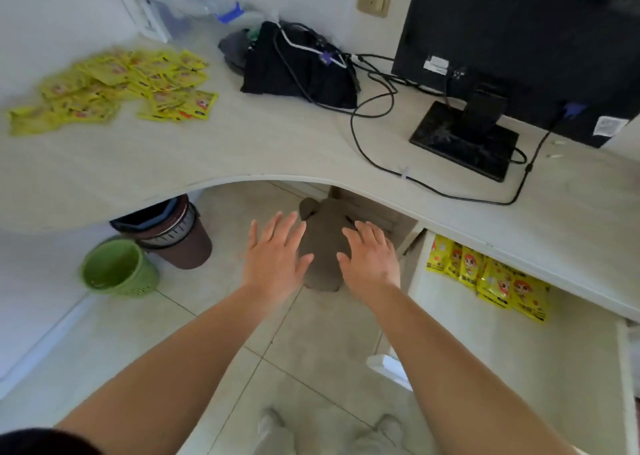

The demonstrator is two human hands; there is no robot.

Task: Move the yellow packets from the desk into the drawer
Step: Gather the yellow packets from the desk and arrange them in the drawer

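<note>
- holding left hand [277,257] and right hand [370,257] flat, fingers spread, gripping nothing, below the desk [277,150] edge
- lying heaped at far left of desk: packets [114,86]
- sitting in open drawer [485,350] at right: more packets [491,278]

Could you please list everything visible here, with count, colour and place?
yellow packets on desk: many, yellow, far left
yellow packets in drawer: several, yellow, open drawer at right
desk: one, pale
monitor: one, black, right rear
black bag: one, centre rear
cables: several, black
bins: green and brown, floor, left
grey cushion: one, floor
left hand: open, empty
right hand: open, empty
</note>
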